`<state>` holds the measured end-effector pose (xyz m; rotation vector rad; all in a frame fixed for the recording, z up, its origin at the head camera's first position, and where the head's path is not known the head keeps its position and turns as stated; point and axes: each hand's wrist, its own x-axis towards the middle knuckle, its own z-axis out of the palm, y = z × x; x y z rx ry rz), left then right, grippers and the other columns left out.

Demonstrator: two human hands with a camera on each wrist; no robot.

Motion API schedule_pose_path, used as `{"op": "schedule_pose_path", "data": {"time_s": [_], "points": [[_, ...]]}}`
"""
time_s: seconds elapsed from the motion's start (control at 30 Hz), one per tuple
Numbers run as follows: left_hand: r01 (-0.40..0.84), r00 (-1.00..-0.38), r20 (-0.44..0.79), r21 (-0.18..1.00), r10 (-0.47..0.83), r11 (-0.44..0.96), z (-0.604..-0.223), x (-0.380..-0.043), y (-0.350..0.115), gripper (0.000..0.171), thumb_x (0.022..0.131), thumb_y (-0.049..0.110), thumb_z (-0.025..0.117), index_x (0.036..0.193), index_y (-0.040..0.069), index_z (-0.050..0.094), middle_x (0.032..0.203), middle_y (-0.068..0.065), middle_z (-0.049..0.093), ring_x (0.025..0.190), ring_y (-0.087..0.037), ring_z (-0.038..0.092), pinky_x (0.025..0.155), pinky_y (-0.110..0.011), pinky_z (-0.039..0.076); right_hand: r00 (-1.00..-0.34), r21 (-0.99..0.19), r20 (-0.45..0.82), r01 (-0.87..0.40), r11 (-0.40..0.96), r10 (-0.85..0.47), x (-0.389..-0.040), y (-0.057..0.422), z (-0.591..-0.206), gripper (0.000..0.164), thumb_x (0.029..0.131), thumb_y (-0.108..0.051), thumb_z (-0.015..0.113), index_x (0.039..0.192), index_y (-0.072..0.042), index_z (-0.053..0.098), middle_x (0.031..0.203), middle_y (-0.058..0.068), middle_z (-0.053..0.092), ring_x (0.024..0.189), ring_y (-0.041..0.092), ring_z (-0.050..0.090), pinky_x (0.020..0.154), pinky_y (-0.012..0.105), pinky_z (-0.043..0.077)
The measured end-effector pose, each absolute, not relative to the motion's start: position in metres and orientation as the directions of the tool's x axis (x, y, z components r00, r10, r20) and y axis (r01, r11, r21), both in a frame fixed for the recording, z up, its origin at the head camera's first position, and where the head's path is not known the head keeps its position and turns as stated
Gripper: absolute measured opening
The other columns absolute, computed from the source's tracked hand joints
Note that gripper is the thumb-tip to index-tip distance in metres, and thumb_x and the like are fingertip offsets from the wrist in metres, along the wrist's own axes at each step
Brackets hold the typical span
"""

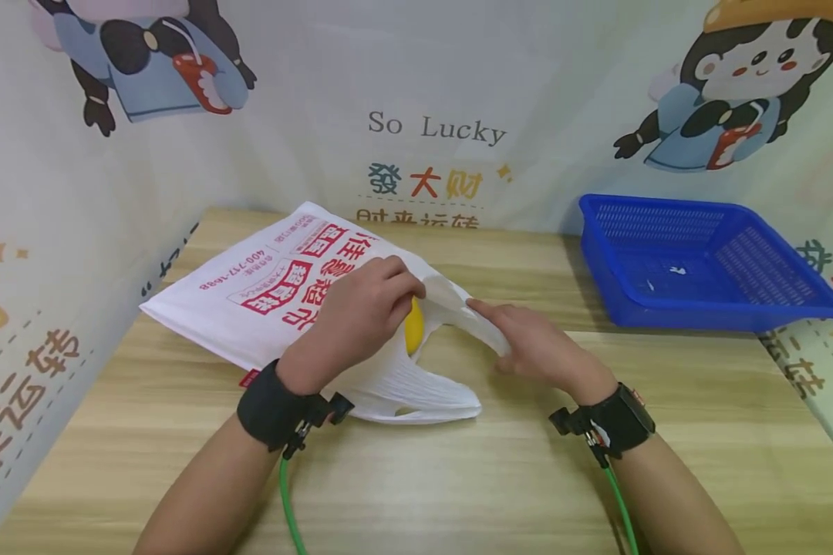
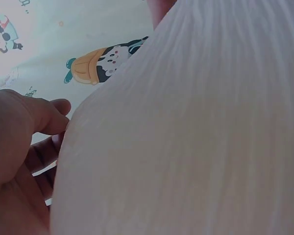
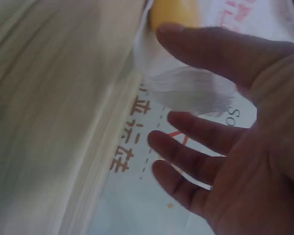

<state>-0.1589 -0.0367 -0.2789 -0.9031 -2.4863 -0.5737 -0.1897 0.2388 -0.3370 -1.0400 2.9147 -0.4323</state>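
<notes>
- By the left hand [image 1: 364, 304], fingers bent, a thin white plastic bag with red printed characters [image 1: 250, 293] is gripped near its mouth; in the left wrist view, the edge of the film is met by the thumb.
- By the right hand [image 1: 541, 345], a handle strap of the same bag is pinched between thumb and forefinger; in the right wrist view, the other three fingers are seen apart and only slightly bent.
- A smooth, rounded yellow object [image 1: 413, 330] is seen at the bag's mouth, at nine o'clock from the right hand; its kind cannot be told.
- The bag is laid on a light wood-grain table [image 1: 416, 493], its printed body at about ten o'clock from the left hand, its other handle at five.
- A blue perforated plastic basket [image 1: 701, 314] is placed at two o'clock from the right hand.
</notes>
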Motion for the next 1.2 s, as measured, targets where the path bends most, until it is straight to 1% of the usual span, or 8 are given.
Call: {"op": "schedule_pose_path", "data": {"time_s": [0.13,0.33,0.43,0.53,0.67,0.73,0.97,1.2], "points": [[0.678,-0.680,0.559,0.233,0.475,0.697,-0.280,-0.159,-0.036,0.010,0.094,0.005,0.068,0.098,0.008,0.076,0.095,-0.004,0.068,0.086,-0.021,0.062,0.069,-0.031,0.052,-0.788,-0.233,0.104,-0.612,0.756,-0.607,-0.189,0.241,-0.343,0.088,0.077,-0.003,0.083,0.154,-0.012,0.042,0.119,0.015,0.068,0.096,0.031,0.066,0.086,0.049,0.054],[0.679,-0.669,0.588,0.235,0.455,0.695,-0.281,-0.159,-0.038,0.010,0.093,0.004,0.068,0.097,0.007,0.076,0.094,-0.005,0.068,0.084,-0.022,0.062,0.067,-0.031,0.052,-0.790,-0.242,0.187,-0.613,0.752,-0.583,-0.188,0.249,-0.347,0.068,0.086,-0.005,0.076,0.148,-0.012,0.049,0.119,0.015,0.071,0.090,0.034,0.070,0.078,0.051,0.055],[0.675,-0.674,0.583,0.236,0.454,0.699,-0.281,-0.159,-0.039,0.010,0.093,0.004,0.068,0.097,0.007,0.076,0.093,-0.005,0.068,0.084,-0.022,0.062,0.068,-0.031,0.052,-0.756,-0.222,0.267,-0.652,0.725,-0.598,-0.188,0.252,-0.348,0.057,0.086,-0.003,0.076,0.139,-0.008,0.057,0.115,0.016,0.073,0.088,0.035,0.071,0.076,0.050,0.055],[0.667,-0.686,0.563,0.233,0.462,0.707,-0.283,-0.159,-0.040,0.010,0.093,0.004,0.068,0.098,0.007,0.076,0.093,-0.005,0.067,0.083,-0.021,0.061,0.068,-0.031,0.052,-0.712,-0.201,0.341,-0.694,0.692,-0.614,-0.190,0.255,-0.346,0.041,0.086,-0.001,0.076,0.125,-0.004,0.065,0.111,0.015,0.074,0.089,0.033,0.072,0.077,0.048,0.056],[0.660,-0.697,0.533,0.216,0.480,0.720,-0.287,-0.158,-0.042,0.011,0.093,0.004,0.068,0.098,0.008,0.077,0.093,-0.004,0.067,0.082,-0.021,0.061,0.067,-0.031,0.051,-0.682,-0.204,0.390,-0.719,0.664,-0.618,-0.190,0.258,-0.342,0.024,0.088,0.001,0.074,0.111,0.000,0.070,0.104,0.015,0.075,0.090,0.031,0.073,0.078,0.046,0.057],[0.659,-0.698,0.526,0.206,0.486,0.723,-0.289,-0.157,-0.043,0.012,0.093,0.004,0.067,0.098,0.008,0.077,0.093,-0.004,0.067,0.081,-0.020,0.061,0.066,-0.030,0.051,-0.688,-0.218,0.396,-0.714,0.665,-0.609,-0.190,0.260,-0.338,0.019,0.089,0.002,0.073,0.107,0.000,0.072,0.102,0.015,0.075,0.089,0.031,0.073,0.078,0.046,0.057],[0.675,-0.696,0.489,0.196,0.526,0.711,-0.296,-0.158,-0.041,0.013,0.091,0.003,0.069,0.099,0.008,0.078,0.092,-0.004,0.067,0.078,-0.020,0.058,0.066,-0.029,0.049,-0.750,-0.265,0.385,-0.648,0.714,-0.537,-0.189,0.269,-0.326,0.013,0.092,-0.003,0.071,0.104,-0.001,0.073,0.100,0.015,0.074,0.088,0.032,0.071,0.074,0.047,0.055],[0.725,-0.656,0.440,0.140,0.614,0.674,-0.307,-0.156,-0.035,0.012,0.088,0.003,0.072,0.096,0.009,0.079,0.089,-0.002,0.065,0.076,-0.020,0.056,0.064,-0.027,0.046,-0.786,-0.266,0.435,-0.579,0.771,-0.440,-0.190,0.280,-0.316,0.010,0.093,-0.008,0.072,0.101,-0.002,0.075,0.098,0.015,0.075,0.083,0.031,0.069,0.072,0.048,0.053]]}}
